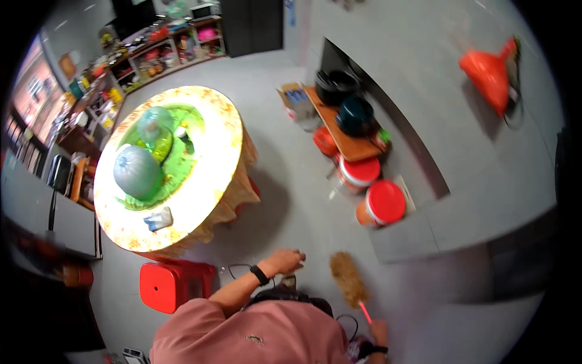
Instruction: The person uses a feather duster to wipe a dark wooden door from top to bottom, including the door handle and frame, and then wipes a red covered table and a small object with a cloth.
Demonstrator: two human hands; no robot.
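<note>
A duster with a fluffy brown head (349, 278) and a pink handle (365, 313) points forward over the tiled floor. My right hand (378, 331), low in the picture, is closed around the end of that handle. In front of my body is my left hand (283, 262), a black band on its wrist. It holds nothing, and its fingers are loosely apart. The nearest thing to its left is a red plastic stool (166, 286) beside the round table. Below the left hand, part of a shoe (288, 281) shows.
The round table (213, 182) at left bears domed covers (136, 170) on a green mat and a soft packet (158, 219). Red-lidded buckets (386, 202) and a wooden bench (341, 132) with dark pots stand at right. Loaded shelves (154, 57) line the back. A red bag (489, 77) hangs at far right.
</note>
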